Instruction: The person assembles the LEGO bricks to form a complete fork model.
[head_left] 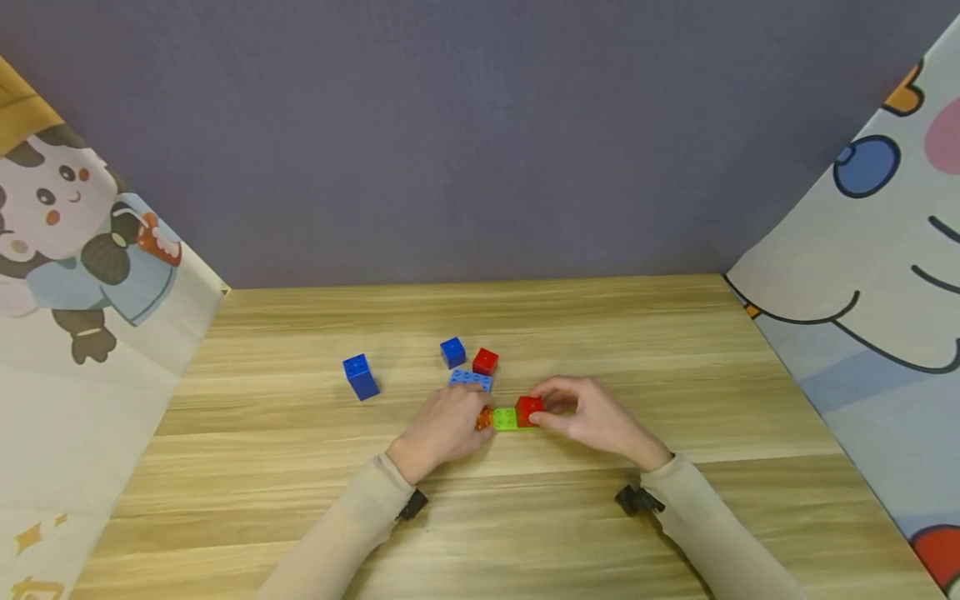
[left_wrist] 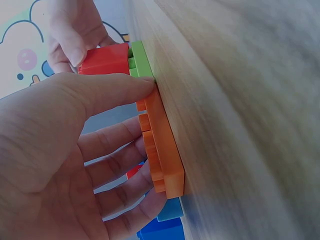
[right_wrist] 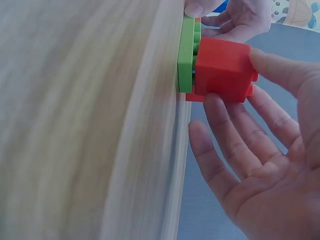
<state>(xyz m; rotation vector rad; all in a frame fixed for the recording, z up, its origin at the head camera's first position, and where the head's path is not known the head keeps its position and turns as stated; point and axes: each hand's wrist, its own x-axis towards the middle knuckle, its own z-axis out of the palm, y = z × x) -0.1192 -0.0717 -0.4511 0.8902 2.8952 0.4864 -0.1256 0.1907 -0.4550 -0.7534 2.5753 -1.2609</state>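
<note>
My left hand (head_left: 448,423) grips a flat orange building brick (left_wrist: 162,150), thumb on its near side by the green joint and fingers along its other side. End to end with it lies a flat green building brick (head_left: 505,419), studs up on the table. My right hand (head_left: 588,417) pinches a red building brick (right_wrist: 222,70) between thumb and fingers, over the green brick's right end. Green studs show in a narrow gap beneath the red brick in the right wrist view. Much of the orange brick is hidden by my left hand in the head view.
Just beyond my left hand lies a light blue studded brick (head_left: 471,380). Behind it sit a small blue brick (head_left: 453,352) and another red brick (head_left: 485,362). A taller blue brick (head_left: 361,377) stands farther left on the wooden table (head_left: 285,467). A grey wall (head_left: 480,150) rises behind.
</note>
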